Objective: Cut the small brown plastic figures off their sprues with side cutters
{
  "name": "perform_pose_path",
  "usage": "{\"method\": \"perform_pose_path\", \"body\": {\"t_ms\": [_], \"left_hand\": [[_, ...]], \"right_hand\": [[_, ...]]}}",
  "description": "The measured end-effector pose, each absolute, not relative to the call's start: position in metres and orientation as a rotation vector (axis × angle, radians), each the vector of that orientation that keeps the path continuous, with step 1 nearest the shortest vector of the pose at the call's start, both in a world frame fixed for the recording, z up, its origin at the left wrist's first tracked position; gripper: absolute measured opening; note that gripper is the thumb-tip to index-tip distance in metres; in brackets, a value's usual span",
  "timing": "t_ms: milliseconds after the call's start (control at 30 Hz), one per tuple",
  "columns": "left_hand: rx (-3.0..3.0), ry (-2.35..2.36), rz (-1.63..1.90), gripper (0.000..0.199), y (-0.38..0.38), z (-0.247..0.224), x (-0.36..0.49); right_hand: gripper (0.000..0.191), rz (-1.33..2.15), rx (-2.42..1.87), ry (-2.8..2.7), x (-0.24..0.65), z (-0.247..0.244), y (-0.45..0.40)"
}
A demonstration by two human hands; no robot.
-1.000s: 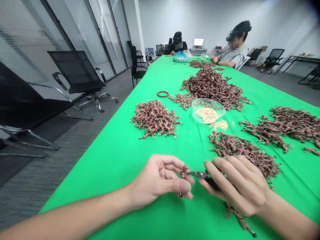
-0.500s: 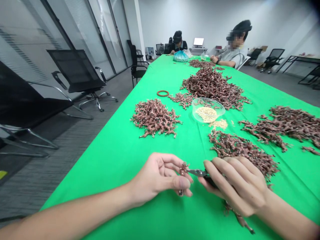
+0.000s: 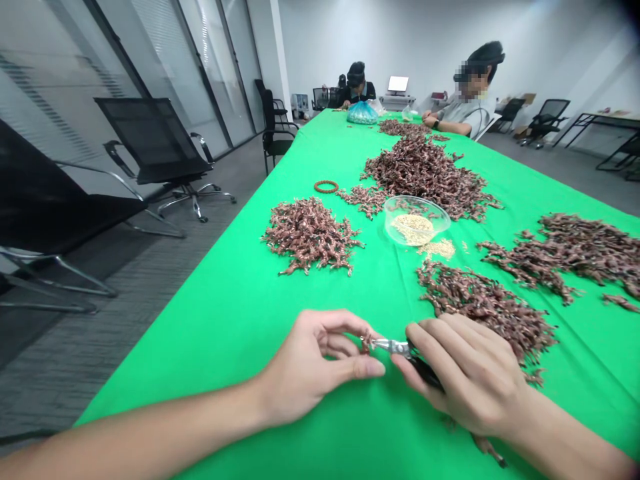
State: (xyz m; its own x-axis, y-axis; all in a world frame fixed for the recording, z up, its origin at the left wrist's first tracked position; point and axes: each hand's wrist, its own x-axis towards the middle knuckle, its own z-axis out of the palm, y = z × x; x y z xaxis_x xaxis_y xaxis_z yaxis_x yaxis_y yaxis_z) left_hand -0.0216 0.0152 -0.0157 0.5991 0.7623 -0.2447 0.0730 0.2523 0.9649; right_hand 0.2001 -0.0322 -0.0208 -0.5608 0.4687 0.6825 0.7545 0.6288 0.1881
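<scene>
Copper-brown heaps [image 3: 430, 177] remain on the green tabletop [image 3: 200, 380]; how much is finished cannot be told. The left hand [image 3: 315, 367] closes its grip on a small piece [image 3: 367, 343] at the tip of the pliers [image 3: 393, 346], held in the closed grip of the right hand [image 3: 465, 373].

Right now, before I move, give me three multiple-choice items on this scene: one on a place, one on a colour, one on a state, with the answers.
1. Where is the clear bowl of pale grains?
A) On the floor
B) On the table, among the copper-brown piles
C) On a black chair

2. What colour is the table cover?
A) Green
B) Blue
C) White

3. What state are the pliers in?
A) Lying on the table
B) Held in the left hand
C) Held in the right hand, tips at a small brown piece pinched by the left hand

1 B: the bowl rests between the piles.
2 A: green fills the tabletop.
3 C: the right fingers wrap the black handles.
</scene>
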Motion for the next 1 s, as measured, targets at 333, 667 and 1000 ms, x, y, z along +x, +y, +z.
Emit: {"method": "perform_pose_path", "body": {"t_ms": [333, 667, 1000], "left_hand": [[1.411, 0.855, 0.775, 0.027, 0.015, -0.018, -0.022], [1.142, 0.868, 0.617, 0.040, 0.017, -0.022, -0.024], [1.041, 0.732, 0.581, 0.031, 0.019, -0.021, -0.025]], "right_hand": [[0.016, 0.145, -1.270, -2.102, 0.186, -0.023, -0.037], [0.023, -0.430, -1.091, -2.159, 0.196, -0.026, -0.029], [0.042, -0.891, -0.826, -2.231, 0.206, -0.023, -0.030]]}}
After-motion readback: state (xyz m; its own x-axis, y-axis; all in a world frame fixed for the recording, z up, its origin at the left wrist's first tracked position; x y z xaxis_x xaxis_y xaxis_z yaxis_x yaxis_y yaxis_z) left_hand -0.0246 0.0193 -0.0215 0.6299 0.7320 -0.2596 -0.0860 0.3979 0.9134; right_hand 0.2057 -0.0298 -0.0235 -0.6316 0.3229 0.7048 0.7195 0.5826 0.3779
